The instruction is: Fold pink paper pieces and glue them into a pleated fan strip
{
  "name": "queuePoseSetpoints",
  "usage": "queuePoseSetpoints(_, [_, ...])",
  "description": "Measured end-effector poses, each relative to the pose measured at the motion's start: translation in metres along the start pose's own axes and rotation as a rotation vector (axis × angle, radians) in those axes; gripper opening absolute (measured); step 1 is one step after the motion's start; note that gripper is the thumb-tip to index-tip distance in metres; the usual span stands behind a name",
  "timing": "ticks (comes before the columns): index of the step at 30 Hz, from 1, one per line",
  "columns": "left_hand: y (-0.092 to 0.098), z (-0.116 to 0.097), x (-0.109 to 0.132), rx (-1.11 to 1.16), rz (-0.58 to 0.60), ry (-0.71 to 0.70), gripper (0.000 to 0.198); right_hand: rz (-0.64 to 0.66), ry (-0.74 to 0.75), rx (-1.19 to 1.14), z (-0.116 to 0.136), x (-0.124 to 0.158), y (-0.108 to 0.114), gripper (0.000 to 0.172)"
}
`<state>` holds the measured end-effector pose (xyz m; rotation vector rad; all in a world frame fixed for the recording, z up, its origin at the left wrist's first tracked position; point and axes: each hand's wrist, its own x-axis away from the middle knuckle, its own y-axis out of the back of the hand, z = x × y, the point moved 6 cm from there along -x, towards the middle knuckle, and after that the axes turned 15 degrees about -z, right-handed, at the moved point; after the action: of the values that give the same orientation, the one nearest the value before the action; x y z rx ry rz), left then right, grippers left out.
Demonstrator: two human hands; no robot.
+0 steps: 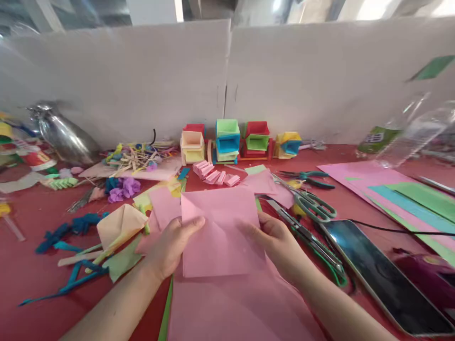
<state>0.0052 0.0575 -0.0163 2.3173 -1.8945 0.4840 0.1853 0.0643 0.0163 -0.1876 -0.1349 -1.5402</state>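
A square of pink paper [222,237] is held up between my two hands, with faint creases across its face. My left hand [177,244] pinches its left edge, thumb on the front and fingers behind. On the right edge, my right hand [272,239] grips it the same way, its fingers partly hidden behind the sheet. Below lies a larger pink sheet [241,312], with a green edge showing under its left side. Just behind the held square, small folded pink strips [215,174] lie in a curved row.
Colourful folded paper boxes [227,142] stand in stacks at the back. On the right are a utility knife [305,239], scissors [314,206], pliers [309,177], a phone [387,279] and coloured sheets [408,196]. Paper scraps [121,227] and a metal jug [64,132] occupy the left.
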Motion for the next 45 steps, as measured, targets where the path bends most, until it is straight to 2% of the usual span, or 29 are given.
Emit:
queuePoseSetpoints(4, [-0.001,-0.001,0.001,-0.011,-0.029,-0.019,0.037,-0.053,-0.017,-0.024,-0.001,0.002,0.001,0.031])
queuePoseSetpoints(11, [0.010,0.001,-0.003,-0.100,-0.176,-0.070,0.043,0.014,0.034,0.020,-0.004,-0.004,0.000,0.030])
queuePoseSetpoints(18, [0.011,0.005,-0.006,-0.086,-0.162,-0.051,0.044,-0.007,0.024,-0.020,-0.003,-0.004,0.001,0.036])
queuePoseSetpoints(22, [0.013,0.004,-0.006,-0.084,-0.206,-0.040,0.046,-0.002,0.023,-0.050,-0.001,-0.004,0.001,0.037])
queuePoseSetpoints(27, [0.003,-0.005,-0.003,0.033,-0.083,-0.051,0.040,-0.098,0.044,0.008,-0.003,-0.007,0.009,0.035])
queuePoseSetpoints(29, [0.001,-0.008,-0.003,0.110,-0.069,-0.035,0.035,-0.114,0.045,0.011,-0.002,-0.007,0.010,0.034])
queuePoseSetpoints(33, [-0.002,-0.007,0.000,0.206,-0.054,0.022,0.029,-0.070,0.048,-0.039,0.001,-0.005,0.007,0.032])
queuePoseSetpoints(36, [-0.003,0.000,0.002,0.226,-0.034,0.122,0.025,-0.020,0.092,-0.022,0.001,-0.004,0.002,0.031])
queuePoseSetpoints(38, [-0.002,0.003,0.003,0.239,-0.040,0.180,0.021,-0.073,0.201,0.086,0.003,-0.005,0.005,0.034])
queuePoseSetpoints(39, [-0.002,0.003,0.003,0.246,-0.049,0.198,0.020,-0.138,0.304,0.170,0.006,-0.005,0.009,0.039])
queuePoseSetpoints(42, [0.000,0.004,0.001,0.240,-0.076,0.239,0.018,-0.347,0.813,0.455,0.028,0.009,0.017,0.057])
queuePoseSetpoints(43, [0.000,0.004,0.000,0.227,-0.075,0.257,0.016,-0.362,1.003,0.542,0.035,0.017,0.014,0.056])
queuePoseSetpoints(45, [0.000,0.004,-0.001,0.204,-0.073,0.259,0.015,-0.268,1.292,0.698,0.041,0.034,0.002,0.045])
